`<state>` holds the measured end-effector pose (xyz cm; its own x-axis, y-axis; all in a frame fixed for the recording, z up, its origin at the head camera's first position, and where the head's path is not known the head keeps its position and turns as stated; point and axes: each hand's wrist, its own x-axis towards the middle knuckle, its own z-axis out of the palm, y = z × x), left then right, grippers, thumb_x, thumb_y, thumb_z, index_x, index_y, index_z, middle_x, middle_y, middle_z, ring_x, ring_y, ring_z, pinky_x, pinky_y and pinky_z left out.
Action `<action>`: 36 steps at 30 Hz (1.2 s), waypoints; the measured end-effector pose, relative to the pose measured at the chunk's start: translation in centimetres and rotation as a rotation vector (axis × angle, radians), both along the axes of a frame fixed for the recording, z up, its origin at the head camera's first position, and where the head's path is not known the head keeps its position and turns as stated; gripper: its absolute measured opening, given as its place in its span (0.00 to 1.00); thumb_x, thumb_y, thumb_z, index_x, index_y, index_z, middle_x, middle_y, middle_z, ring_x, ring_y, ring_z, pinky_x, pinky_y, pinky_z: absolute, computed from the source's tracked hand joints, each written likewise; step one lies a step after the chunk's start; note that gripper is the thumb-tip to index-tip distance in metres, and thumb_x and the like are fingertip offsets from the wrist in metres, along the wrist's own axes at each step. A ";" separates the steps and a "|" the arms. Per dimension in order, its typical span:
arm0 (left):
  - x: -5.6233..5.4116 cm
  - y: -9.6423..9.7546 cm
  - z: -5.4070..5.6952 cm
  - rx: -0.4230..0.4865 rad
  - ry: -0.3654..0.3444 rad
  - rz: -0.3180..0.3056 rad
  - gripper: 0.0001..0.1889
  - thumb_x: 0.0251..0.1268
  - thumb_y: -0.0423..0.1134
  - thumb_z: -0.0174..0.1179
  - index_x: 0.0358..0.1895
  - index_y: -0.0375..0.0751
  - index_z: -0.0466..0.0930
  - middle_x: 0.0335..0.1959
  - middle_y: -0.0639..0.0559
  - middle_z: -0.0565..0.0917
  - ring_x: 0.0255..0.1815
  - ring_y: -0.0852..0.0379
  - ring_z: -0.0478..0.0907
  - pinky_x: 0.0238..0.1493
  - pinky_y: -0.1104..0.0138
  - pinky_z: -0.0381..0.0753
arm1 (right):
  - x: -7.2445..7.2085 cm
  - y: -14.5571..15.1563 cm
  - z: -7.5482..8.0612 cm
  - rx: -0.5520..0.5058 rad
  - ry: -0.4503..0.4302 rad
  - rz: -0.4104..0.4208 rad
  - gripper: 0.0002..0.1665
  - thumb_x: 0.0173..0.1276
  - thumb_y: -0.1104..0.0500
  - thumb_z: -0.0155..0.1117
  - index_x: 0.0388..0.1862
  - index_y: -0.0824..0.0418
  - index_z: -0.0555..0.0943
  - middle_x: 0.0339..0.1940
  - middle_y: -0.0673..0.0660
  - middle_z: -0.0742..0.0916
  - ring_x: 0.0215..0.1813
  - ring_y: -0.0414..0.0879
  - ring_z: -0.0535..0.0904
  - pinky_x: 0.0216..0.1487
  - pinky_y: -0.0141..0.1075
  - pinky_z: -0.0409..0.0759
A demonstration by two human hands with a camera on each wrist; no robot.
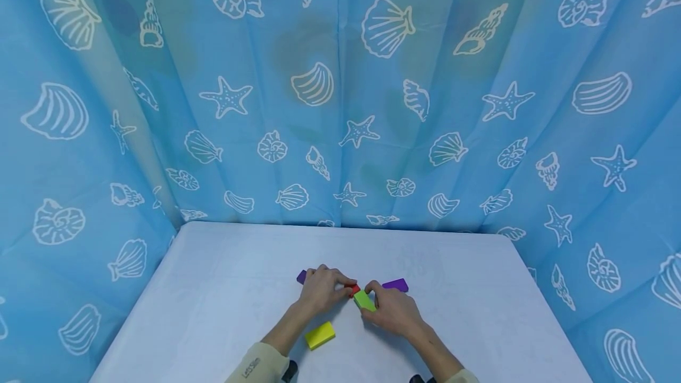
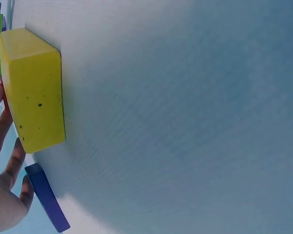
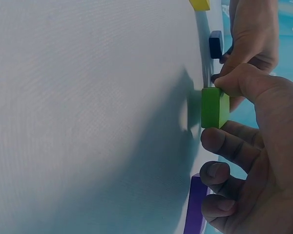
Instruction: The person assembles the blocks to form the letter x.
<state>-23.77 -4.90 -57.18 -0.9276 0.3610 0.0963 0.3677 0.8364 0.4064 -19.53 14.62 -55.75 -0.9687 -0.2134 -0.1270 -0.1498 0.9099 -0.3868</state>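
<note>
In the head view my left hand (image 1: pixel 321 290) pinches a small red block (image 1: pixel 355 290) between thumb and index finger. Close beside it, my right hand (image 1: pixel 395 311) grips a green block (image 1: pixel 364 300) by its ends, and the green block's far end meets the red one. The right wrist view shows thumb and fingertips on opposite sides of the green block (image 3: pixel 212 108), with its shadow on the cloth. Most of the red block is hidden behind the left fingers. A purple block (image 1: pixel 301 277) lies just beyond the left hand, partly covered by it.
A yellow block (image 1: pixel 320 336) lies nearer the front, between the forearms; it looms large in the left wrist view. Another purple block (image 1: pixel 396 285) lies behind the right hand. A white cloth (image 1: pixel 234 288) covers the table, and a blue shell-print curtain (image 1: pixel 340 105) surrounds it.
</note>
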 end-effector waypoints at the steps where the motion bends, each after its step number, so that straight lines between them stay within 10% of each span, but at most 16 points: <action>1: 0.0 0.0 0.0 0.000 0.000 0.000 0.13 0.63 0.52 0.70 0.51 0.69 0.88 0.44 0.65 0.88 0.45 0.59 0.73 0.50 0.54 0.69 | -0.1 0.0 0.0 0.003 -0.002 -0.001 0.28 0.58 0.42 0.74 0.54 0.49 0.79 0.20 0.45 0.77 0.22 0.42 0.71 0.25 0.34 0.71; 36: -0.1 0.1 -0.2 0.013 -0.010 0.024 0.14 0.61 0.53 0.71 0.50 0.70 0.88 0.43 0.66 0.88 0.47 0.59 0.74 0.50 0.55 0.69 | -0.6 -0.4 -0.5 0.035 -0.021 -0.002 0.28 0.59 0.42 0.73 0.55 0.51 0.80 0.21 0.45 0.78 0.24 0.42 0.73 0.27 0.36 0.73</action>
